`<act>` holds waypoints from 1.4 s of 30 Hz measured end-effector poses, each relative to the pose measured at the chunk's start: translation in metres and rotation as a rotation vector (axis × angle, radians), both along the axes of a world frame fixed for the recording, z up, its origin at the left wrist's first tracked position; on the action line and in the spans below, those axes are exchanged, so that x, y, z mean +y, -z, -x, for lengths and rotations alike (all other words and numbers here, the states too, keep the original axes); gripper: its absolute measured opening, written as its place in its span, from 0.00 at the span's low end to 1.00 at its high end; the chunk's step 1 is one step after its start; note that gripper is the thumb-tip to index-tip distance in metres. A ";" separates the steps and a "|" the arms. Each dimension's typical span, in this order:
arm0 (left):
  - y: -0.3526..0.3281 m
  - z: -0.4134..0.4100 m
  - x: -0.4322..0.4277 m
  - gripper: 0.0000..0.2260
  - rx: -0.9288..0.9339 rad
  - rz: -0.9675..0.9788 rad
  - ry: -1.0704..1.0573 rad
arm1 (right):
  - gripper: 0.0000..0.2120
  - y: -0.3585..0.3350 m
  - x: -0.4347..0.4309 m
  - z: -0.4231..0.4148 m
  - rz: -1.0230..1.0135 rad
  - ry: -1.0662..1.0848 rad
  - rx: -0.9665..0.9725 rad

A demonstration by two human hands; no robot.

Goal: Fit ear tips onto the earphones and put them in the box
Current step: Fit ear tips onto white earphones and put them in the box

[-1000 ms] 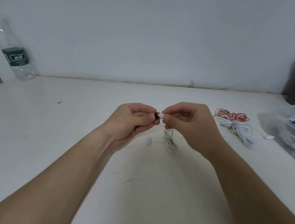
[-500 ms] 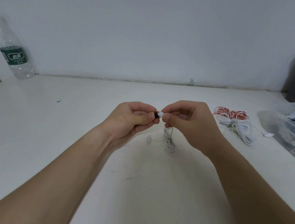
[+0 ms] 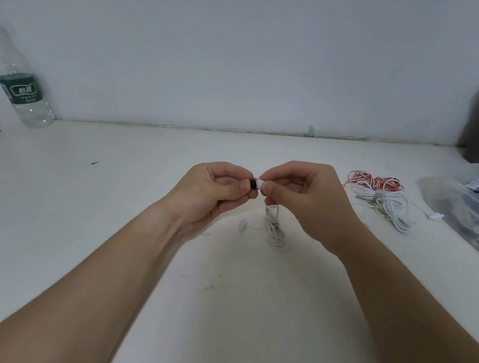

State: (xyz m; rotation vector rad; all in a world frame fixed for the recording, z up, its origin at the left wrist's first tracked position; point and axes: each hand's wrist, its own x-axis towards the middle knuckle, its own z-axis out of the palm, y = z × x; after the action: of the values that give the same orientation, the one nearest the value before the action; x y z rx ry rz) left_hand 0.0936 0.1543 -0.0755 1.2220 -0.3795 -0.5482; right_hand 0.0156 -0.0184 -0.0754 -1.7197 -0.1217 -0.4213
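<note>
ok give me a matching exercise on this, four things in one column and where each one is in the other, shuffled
Things
1. water bottle
2. black ear tip
3. red and white cable
4. clear box

Places
A. far right edge of the table
B. pinched by the left hand, against the earphone in the right hand
C. far left, by the wall
D. coiled beside white cables

Pairs: 1-C, 2-B, 3-D, 4-A

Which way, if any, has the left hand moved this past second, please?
No. The left hand stays up-left of the white earbud on the table, pinching the black ear tip against the earphone in the right hand.
</note>
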 end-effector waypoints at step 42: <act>0.002 0.000 0.009 0.10 -0.924 -1.036 0.122 | 0.03 0.000 -0.015 -0.005 -0.347 0.149 0.288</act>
State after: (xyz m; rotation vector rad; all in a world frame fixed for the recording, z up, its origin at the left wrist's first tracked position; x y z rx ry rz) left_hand 0.0934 0.1637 -0.0779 2.4616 -1.0213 -0.2215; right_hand 0.0205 -0.0338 -0.0758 -1.4320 0.2755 -0.2798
